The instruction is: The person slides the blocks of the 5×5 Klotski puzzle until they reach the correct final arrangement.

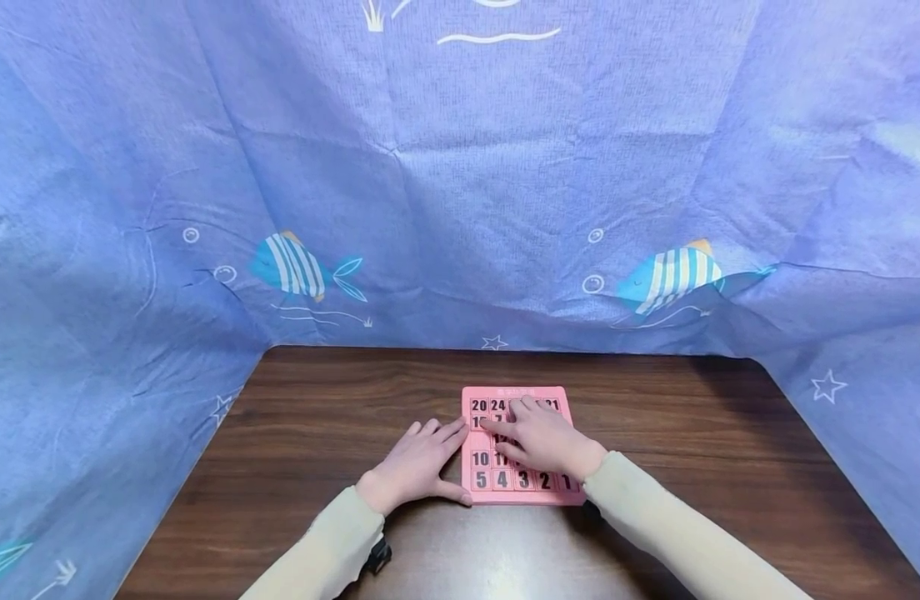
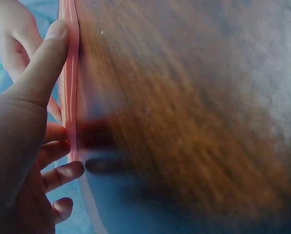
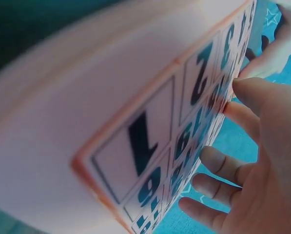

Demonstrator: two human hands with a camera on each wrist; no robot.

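Note:
A pink sliding number puzzle (image 1: 520, 498) lies flat on the table, its tiles printed with black numbers. A bare pink slot shows in its left column, between the tiles 15 and 10. My left hand (image 1: 415, 471) rests at the puzzle's left side, thumb at the near corner and fingertips farther up the edge. In the left wrist view that thumb (image 2: 55, 44) lies against the pink side. Over the tiles is my right hand (image 1: 542, 437), fingers spread, its index fingertip at tile 15. The right wrist view shows its fingertips (image 3: 213, 158) close over the numbered face. Some middle tiles are hidden under it.
The brown wooden table (image 1: 340, 392) reaches back to a blue curtain (image 1: 460, 208) with printed fish, which hangs behind and along both sides. Dark wrist-camera parts (image 1: 377, 554) sit under the left cuff.

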